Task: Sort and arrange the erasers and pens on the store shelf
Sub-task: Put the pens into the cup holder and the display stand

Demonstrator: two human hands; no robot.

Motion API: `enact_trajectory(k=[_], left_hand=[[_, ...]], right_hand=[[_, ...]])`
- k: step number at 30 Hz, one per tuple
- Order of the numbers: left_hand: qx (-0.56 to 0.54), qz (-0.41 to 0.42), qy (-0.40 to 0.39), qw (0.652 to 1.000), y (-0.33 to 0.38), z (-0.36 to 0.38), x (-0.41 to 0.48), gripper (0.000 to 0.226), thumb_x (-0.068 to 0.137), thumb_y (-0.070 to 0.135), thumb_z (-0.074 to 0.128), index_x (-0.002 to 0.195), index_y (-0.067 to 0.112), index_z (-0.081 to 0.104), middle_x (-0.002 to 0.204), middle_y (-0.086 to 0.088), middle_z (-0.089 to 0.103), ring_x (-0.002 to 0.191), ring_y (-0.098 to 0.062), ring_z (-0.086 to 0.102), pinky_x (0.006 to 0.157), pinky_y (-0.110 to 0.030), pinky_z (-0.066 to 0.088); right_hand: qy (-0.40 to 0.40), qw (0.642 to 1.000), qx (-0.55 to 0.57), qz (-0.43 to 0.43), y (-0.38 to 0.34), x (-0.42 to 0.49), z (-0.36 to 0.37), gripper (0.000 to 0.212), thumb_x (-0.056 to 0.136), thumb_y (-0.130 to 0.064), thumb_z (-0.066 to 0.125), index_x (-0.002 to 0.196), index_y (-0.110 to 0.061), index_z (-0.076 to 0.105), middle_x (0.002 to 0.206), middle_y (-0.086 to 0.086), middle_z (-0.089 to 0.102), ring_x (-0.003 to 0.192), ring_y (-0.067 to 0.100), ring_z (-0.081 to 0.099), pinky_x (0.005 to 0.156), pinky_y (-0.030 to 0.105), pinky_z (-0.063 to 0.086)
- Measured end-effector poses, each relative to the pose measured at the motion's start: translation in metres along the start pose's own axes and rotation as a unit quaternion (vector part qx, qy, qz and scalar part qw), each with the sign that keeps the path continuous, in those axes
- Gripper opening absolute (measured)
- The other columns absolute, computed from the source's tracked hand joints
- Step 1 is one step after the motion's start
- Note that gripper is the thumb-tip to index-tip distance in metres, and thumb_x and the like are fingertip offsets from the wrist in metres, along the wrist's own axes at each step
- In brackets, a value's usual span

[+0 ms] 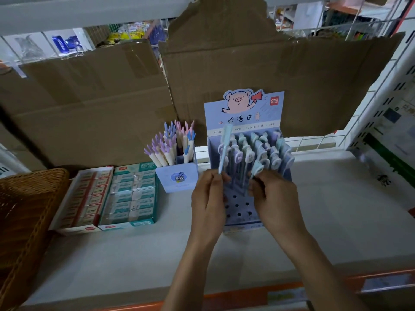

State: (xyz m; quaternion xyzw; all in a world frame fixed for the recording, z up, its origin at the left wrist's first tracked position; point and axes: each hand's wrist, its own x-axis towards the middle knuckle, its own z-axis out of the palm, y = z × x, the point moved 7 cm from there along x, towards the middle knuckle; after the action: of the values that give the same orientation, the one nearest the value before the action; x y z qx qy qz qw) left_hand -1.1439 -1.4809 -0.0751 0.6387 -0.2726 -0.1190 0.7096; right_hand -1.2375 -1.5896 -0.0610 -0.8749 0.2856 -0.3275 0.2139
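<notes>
A lilac pen display box [249, 196] with a pig header card stands on the shelf, its back rows full of pastel pens and its front holes bare. My left hand [210, 198] pinches a light-blue pen [225, 149] held upright over the box's left side. My right hand [277, 198] grips another pastel pen [257, 170] at the box's right side. To the left stands a small blue cup [176, 177] of pens with finger-shaped tops. Two open eraser boxes lie further left, one red [84, 198], one teal [130, 196].
A wicker basket [24, 216] sits at the far left of the white shelf [336, 209]. Torn cardboard sheets [112, 97] line the back. A perforated white side panel [386, 122] closes the right. An orange price rail [247, 297] runs along the front edge.
</notes>
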Motion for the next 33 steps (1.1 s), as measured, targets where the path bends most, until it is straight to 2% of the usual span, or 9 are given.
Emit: enact_trajectory(k=[3, 5, 7, 9, 14, 18, 22, 28, 33], left_hand=[[0.065, 0.083, -0.019, 0.994, 0.010, 0.004, 0.001, 0.022, 0.091, 0.037, 0.044, 0.097, 0.036, 0.066, 0.082, 0.009, 0.052, 0.078, -0.004, 0.051, 0.073, -0.015, 0.040], [0.110, 0.108, -0.021, 0.988, 0.014, 0.007, 0.001, 0.019, 0.091, 0.034, 0.049, 0.102, 0.033, 0.065, 0.085, 0.009, 0.057, 0.081, -0.003, 0.054, 0.073, -0.011, 0.040], [0.160, 0.122, -0.011, 0.980, 0.015, 0.008, 0.002, 0.014, 0.090, 0.031, 0.056, 0.097, 0.028, 0.067, 0.083, 0.012, 0.060, 0.077, -0.002, 0.055, 0.068, -0.007, 0.039], [0.248, 0.153, 0.007, 0.956, 0.014, 0.007, 0.002, 0.010, 0.088, 0.024, 0.060, 0.086, 0.018, 0.067, 0.076, 0.008, 0.060, 0.070, -0.004, 0.053, 0.062, -0.007, 0.036], [0.399, 0.182, 0.000, 0.899, 0.008, 0.012, 0.004, 0.026, 0.084, 0.029, 0.047, 0.067, 0.013, 0.060, 0.062, 0.000, 0.057, 0.052, -0.016, 0.052, 0.050, -0.017, 0.026], [0.442, 0.166, -0.010, 0.882, 0.007, 0.017, 0.005, 0.024, 0.083, 0.025, 0.050, 0.062, 0.014, 0.057, 0.057, -0.002, 0.055, 0.045, -0.022, 0.051, 0.045, -0.021, 0.027], [0.486, 0.112, -0.025, 0.866, -0.001, 0.015, 0.011, 0.014, 0.082, 0.022, 0.061, 0.070, 0.016, 0.063, 0.063, -0.003, 0.061, 0.053, -0.028, 0.056, 0.048, -0.025, 0.032], [0.481, 0.128, -0.025, 0.867, 0.001, 0.017, 0.013, 0.016, 0.082, 0.024, 0.062, 0.067, 0.016, 0.062, 0.058, -0.001, 0.060, 0.049, -0.026, 0.055, 0.046, -0.024, 0.032], [0.474, 0.141, -0.029, 0.869, 0.002, 0.014, 0.014, 0.026, 0.083, 0.033, 0.057, 0.063, 0.016, 0.057, 0.056, 0.000, 0.056, 0.047, -0.025, 0.052, 0.045, -0.024, 0.032]], right_hand=[[0.013, 1.000, -0.022, -0.010, 0.001, 0.001, 0.005, 0.011, 0.086, 0.000, 0.059, 0.075, -0.001, 0.062, 0.075, 0.016, 0.065, 0.068, 0.036, 0.062, 0.056, 0.032, 0.045], [0.026, 0.999, -0.029, -0.011, 0.001, 0.003, 0.006, 0.012, 0.085, 0.000, 0.060, 0.073, -0.001, 0.062, 0.070, 0.016, 0.064, 0.062, 0.035, 0.062, 0.053, 0.028, 0.040], [0.022, 0.999, -0.050, 0.001, 0.003, 0.002, 0.010, 0.010, 0.082, 0.001, 0.064, 0.073, -0.001, 0.063, 0.066, 0.016, 0.063, 0.058, 0.034, 0.061, 0.052, 0.026, 0.036], [0.015, 0.998, -0.065, 0.010, 0.005, -0.001, 0.017, 0.010, 0.079, 0.006, 0.066, 0.072, -0.001, 0.063, 0.062, 0.015, 0.062, 0.055, 0.034, 0.062, 0.047, 0.030, 0.041], [0.039, 0.998, -0.044, 0.000, 0.011, -0.004, 0.018, 0.018, 0.081, -0.008, 0.056, 0.064, -0.005, 0.061, 0.054, 0.012, 0.059, 0.045, 0.031, 0.058, 0.039, 0.033, 0.044], [0.043, 0.998, -0.040, 0.001, 0.013, -0.005, 0.019, 0.017, 0.081, -0.003, 0.061, 0.064, -0.006, 0.061, 0.054, 0.010, 0.059, 0.045, 0.030, 0.058, 0.039, 0.033, 0.044], [0.056, 0.998, -0.035, -0.001, 0.015, -0.006, 0.019, 0.018, 0.080, -0.012, 0.054, 0.064, -0.008, 0.062, 0.053, 0.008, 0.059, 0.044, 0.027, 0.058, 0.038, 0.034, 0.044], [0.071, 0.997, 0.002, -0.012, 0.019, -0.010, 0.020, 0.026, 0.088, -0.020, 0.049, 0.072, -0.009, 0.067, 0.056, 0.005, 0.062, 0.047, 0.021, 0.059, 0.042, 0.031, 0.049], [0.064, 0.998, 0.006, -0.022, 0.023, -0.018, 0.024, 0.014, 0.083, -0.016, 0.058, 0.082, -0.010, 0.070, 0.063, 0.005, 0.066, 0.052, 0.019, 0.062, 0.045, 0.030, 0.050]])
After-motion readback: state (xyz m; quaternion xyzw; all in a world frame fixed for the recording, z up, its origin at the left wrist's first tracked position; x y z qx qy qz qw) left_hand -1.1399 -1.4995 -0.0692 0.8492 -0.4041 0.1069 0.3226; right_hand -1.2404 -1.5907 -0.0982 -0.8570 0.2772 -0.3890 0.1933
